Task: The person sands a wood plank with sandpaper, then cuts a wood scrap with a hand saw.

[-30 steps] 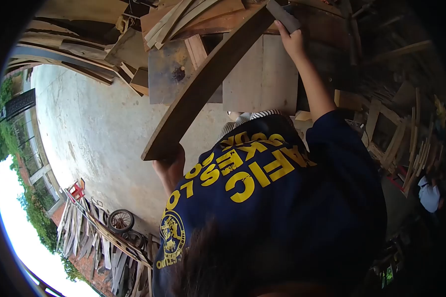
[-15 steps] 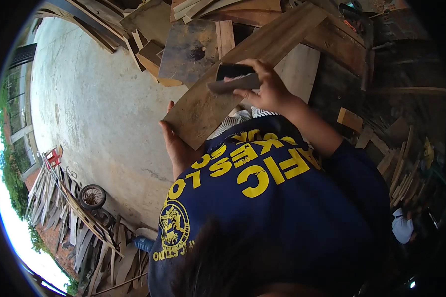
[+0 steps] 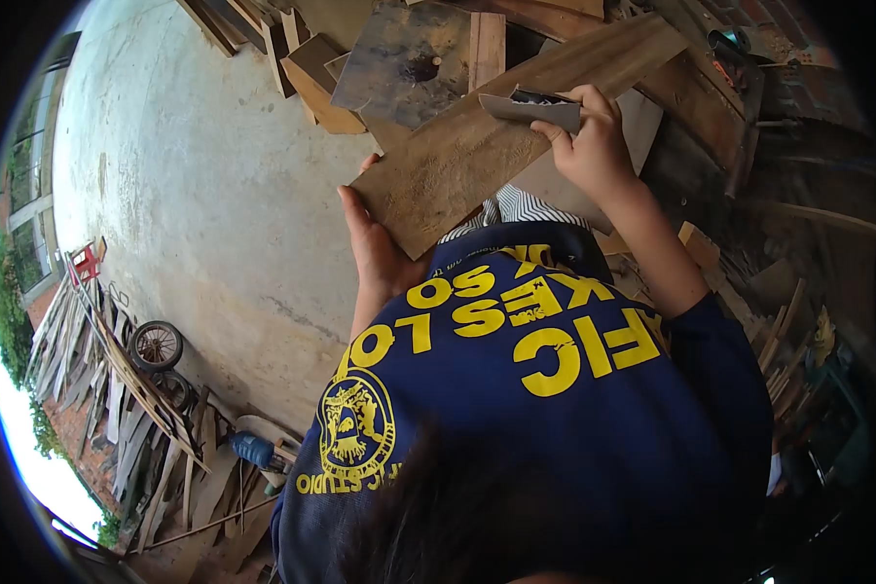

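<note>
A long brown wooden board (image 3: 457, 161) slants from my lap up to the upper right. My left hand (image 3: 375, 243) grips its near lower end, with the thumb and fingers at the board's edges. Over the middle of the board, my right hand (image 3: 594, 141) pinches a curved grey-brown sheet (image 3: 530, 109), which looks like sandpaper. The sheet is bent, with its left end curling up. What lies inside its fold is too dark to make out. Striped cloth (image 3: 526, 206) shows under the board.
Scrap boards and a dark stained panel (image 3: 404, 63) lie beyond the board. On the left is a concrete floor (image 3: 195, 175). Wood strips (image 3: 117, 389), a spoked wheel (image 3: 156, 346) and a blue bottle (image 3: 251, 449) are at the lower left. Bricks (image 3: 769, 29) show at the upper right.
My right hand has moved up along the board, away from me, with the sheet. The view has shifted, so the board and my left hand appear farther right.
</note>
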`<state>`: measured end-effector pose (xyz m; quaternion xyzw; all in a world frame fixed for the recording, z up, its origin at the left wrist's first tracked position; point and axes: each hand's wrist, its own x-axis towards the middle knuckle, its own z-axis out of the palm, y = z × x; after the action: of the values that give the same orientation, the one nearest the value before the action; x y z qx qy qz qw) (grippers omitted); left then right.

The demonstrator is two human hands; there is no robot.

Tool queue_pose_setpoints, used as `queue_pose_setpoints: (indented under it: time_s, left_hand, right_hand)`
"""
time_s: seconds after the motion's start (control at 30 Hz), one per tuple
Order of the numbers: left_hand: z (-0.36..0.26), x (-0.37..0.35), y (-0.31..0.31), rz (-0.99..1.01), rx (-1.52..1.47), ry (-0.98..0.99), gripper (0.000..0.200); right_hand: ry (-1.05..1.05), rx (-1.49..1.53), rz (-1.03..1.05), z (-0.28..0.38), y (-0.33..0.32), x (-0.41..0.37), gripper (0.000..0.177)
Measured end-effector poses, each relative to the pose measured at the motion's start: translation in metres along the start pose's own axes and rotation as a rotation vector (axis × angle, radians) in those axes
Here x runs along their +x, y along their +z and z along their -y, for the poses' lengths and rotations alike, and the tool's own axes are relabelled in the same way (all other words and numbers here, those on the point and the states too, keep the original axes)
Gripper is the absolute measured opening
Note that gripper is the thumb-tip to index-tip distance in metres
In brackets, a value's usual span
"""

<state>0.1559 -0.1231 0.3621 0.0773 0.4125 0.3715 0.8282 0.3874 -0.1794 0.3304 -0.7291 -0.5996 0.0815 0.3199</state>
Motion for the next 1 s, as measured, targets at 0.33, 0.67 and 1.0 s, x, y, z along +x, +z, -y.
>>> queue_pose_setpoints:
  time_s: [0.33, 0.67, 1.0]
  left_hand:
    - [-0.002, -0.001, -0.015, 0.321, -0.149, -0.146, 0.057]
    - [-0.001, -0.007, -0.004, 0.252, -0.025, -0.171, 0.066]
    - [0.002, -0.009, -0.001, 0.115, 0.244, -0.029, 0.054]
  right_hand:
    - [-0.020, -0.189, 0.018, 0.032, -0.001, -0.005, 0.016]
    - [0.267, -0.127, 0.009, 0.000, -0.003, -0.034, 0.045]
    - [0.358, 0.242, -0.372, 0.000, 0.009, -0.052, 0.026]
